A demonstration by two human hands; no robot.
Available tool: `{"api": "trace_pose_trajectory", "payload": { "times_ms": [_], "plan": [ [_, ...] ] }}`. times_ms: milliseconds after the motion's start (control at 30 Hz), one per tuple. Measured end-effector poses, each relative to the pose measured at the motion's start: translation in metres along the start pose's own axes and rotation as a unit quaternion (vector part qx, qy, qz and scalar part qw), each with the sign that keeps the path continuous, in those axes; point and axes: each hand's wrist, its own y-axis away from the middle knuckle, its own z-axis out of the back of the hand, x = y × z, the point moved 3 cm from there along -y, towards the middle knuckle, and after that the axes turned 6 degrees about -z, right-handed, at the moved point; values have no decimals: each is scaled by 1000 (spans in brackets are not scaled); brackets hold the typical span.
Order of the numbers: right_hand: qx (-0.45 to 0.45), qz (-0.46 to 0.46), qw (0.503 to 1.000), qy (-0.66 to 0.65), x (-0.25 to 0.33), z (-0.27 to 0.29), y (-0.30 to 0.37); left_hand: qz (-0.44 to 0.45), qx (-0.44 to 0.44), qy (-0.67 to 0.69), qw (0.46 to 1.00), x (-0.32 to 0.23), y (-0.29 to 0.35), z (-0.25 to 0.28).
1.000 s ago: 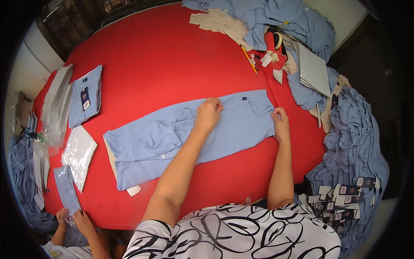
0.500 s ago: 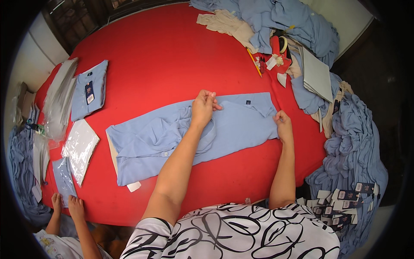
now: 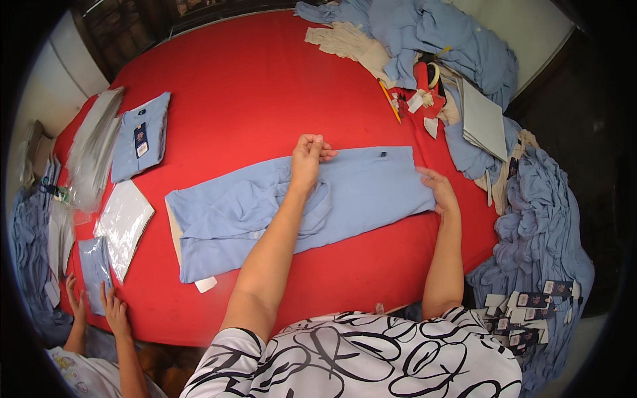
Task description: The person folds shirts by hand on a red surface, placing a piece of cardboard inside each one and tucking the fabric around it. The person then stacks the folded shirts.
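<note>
A light blue shirt [image 3: 371, 192] lies stretched across the red table [image 3: 245, 86], folded into a long strip. My left hand [image 3: 308, 159] pinches a bunched fold of its fabric near the far edge at the middle. At the shirt's right end my right hand [image 3: 439, 191] grips the cloth, fingers curled over the edge. A white card [image 3: 206, 284] sticks out under the shirt's left end.
A folded blue shirt with a tag [image 3: 141, 134] and clear plastic bags [image 3: 93, 156] lie at the left. Piles of blue shirts [image 3: 541, 232] crowd the right and far side, with grey boards [image 3: 483, 119] and tags [image 3: 524, 308]. Another person's hands [image 3: 99, 305] hold a bagged shirt at lower left.
My left hand has lifted and gathered the shirt's middle fabric toward the far edge. The right hand shifted slightly along the shirt's right end. The other person's hands moved a bagged shirt.
</note>
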Motion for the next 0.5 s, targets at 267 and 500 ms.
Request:
{"api": "trace_pose_trajectory", "payload": {
  "times_ms": [267,500],
  "plan": [
    [-3,142,977,161,54,-49,42,-102,105,-59,987,-146,74,27],
    [116,349,840,399,72,-208,99,237,94,-324,911,-236,281,166]
  ]
}}
